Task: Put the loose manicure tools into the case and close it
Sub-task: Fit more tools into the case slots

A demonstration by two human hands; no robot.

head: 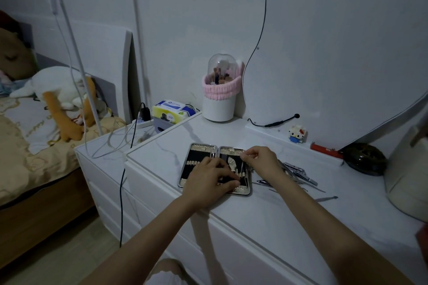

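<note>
Case: the manicure case [198,164] lay open flat near the front edge of the counter [266,213], both halves showing, its hinge running front to back.
Progress: early going, by my read. At least one tool [232,162] sat in the right half, and most elastic loops in the left half looked bare.
Left hand: the left hand [212,179] was spread over the case's near side, fingers mostly straight and pressing down, apparently steadying it, holding nothing.
Right hand: the right hand [259,159] hovered at the case's right rim, grip narrow, fingertips pinching what looked like a thin metal tool [242,170]; too fine to name.
Loose tools: a scatter of metal tools [298,174] lay just right of the case, toward the counter's right side.
Axis: those tools mostly ran long-ways left to right, slanting toward the front; the pinched one stood nearly along the hinge line.
Left to do: seat the rest, then fold the case closed.
</note>
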